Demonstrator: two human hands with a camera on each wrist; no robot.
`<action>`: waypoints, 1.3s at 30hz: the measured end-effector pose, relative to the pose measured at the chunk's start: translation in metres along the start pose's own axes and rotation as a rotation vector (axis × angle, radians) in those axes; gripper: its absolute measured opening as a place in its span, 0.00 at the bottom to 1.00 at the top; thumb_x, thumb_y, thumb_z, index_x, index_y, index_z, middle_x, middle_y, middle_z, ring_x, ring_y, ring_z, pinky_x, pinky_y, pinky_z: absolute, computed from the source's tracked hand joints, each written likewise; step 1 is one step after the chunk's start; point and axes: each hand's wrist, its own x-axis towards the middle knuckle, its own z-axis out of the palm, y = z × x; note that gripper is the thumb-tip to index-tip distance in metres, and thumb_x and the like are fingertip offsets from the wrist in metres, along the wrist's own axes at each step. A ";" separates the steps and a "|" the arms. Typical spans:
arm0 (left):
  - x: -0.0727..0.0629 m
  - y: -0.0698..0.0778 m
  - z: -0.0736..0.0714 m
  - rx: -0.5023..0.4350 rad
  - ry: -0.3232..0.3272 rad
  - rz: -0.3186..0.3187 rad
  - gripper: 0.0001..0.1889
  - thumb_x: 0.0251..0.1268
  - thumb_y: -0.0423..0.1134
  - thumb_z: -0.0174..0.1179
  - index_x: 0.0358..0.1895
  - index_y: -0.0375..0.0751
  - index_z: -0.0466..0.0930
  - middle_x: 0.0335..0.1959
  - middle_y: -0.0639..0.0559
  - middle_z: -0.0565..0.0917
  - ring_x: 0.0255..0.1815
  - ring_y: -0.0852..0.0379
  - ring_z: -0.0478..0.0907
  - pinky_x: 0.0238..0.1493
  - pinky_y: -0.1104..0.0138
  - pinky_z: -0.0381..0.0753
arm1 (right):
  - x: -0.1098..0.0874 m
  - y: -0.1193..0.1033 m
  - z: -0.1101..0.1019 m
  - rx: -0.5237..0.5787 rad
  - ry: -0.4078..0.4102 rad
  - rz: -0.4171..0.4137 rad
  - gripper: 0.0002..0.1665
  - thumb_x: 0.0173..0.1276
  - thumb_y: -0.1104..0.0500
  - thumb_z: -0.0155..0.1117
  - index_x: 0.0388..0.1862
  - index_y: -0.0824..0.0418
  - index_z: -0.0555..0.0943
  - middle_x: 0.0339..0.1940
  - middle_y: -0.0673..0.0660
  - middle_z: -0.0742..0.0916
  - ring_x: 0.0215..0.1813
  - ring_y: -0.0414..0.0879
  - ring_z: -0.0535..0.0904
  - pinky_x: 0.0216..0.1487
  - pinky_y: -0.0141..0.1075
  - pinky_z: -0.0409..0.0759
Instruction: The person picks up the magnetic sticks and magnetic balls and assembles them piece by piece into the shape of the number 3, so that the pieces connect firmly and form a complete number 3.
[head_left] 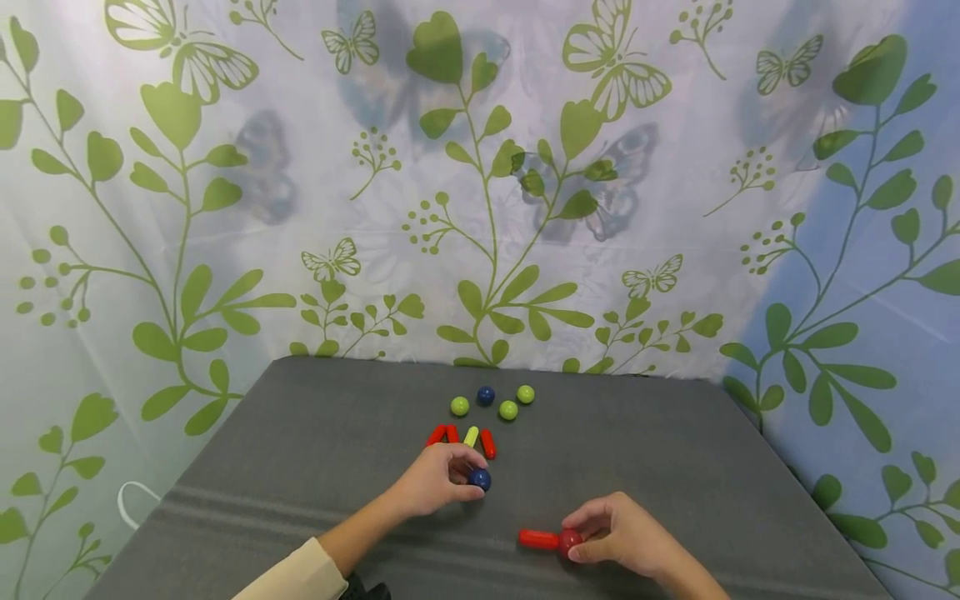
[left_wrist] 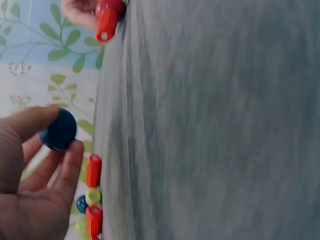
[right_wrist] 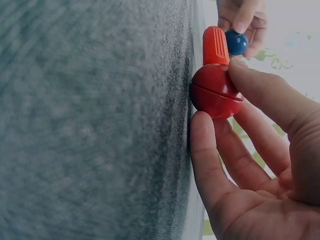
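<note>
My left hand [head_left: 442,482] pinches a dark blue ball [head_left: 480,479] between thumb and fingertips; in the left wrist view the blue ball [left_wrist: 60,130] appears held off the table. Lower right, my right hand [head_left: 618,533] holds a glossy red ball [head_left: 570,543] with thumb and fingers. A red ribbed rod [head_left: 538,539] points left from that ball and touches it. The right wrist view shows a seam round the red ball [right_wrist: 215,92] and the rod [right_wrist: 216,45] against its far side, with the left hand [right_wrist: 250,22] beyond.
Past my left hand lie several red rods [head_left: 488,444] and a yellow-green rod [head_left: 471,436]. Farther back sit several yellow-green balls [head_left: 508,410] and another blue ball [head_left: 486,396]. The grey cloth-covered table [head_left: 660,450] meets a leaf-and-butterfly patterned curtain [head_left: 495,208].
</note>
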 end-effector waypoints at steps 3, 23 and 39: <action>-0.003 0.003 0.007 -0.017 -0.021 -0.029 0.14 0.57 0.33 0.76 0.46 0.43 0.86 0.43 0.51 0.86 0.42 0.56 0.83 0.44 0.70 0.85 | 0.001 0.000 0.000 -0.002 0.004 0.000 0.22 0.58 0.61 0.80 0.50 0.70 0.87 0.43 0.64 0.91 0.41 0.47 0.88 0.38 0.33 0.85; -0.014 0.021 0.041 -0.044 -0.109 -0.099 0.13 0.52 0.30 0.78 0.40 0.44 0.87 0.34 0.57 0.86 0.32 0.64 0.81 0.36 0.75 0.80 | 0.003 -0.003 0.001 -0.065 0.045 -0.009 0.19 0.58 0.61 0.80 0.48 0.67 0.88 0.40 0.62 0.92 0.39 0.47 0.88 0.38 0.32 0.86; -0.012 0.022 0.045 0.019 -0.200 -0.044 0.14 0.55 0.32 0.76 0.44 0.43 0.87 0.37 0.62 0.85 0.35 0.67 0.80 0.40 0.74 0.82 | 0.004 0.001 0.002 -0.069 0.048 0.013 0.20 0.58 0.60 0.81 0.48 0.66 0.88 0.39 0.59 0.92 0.38 0.47 0.87 0.38 0.32 0.86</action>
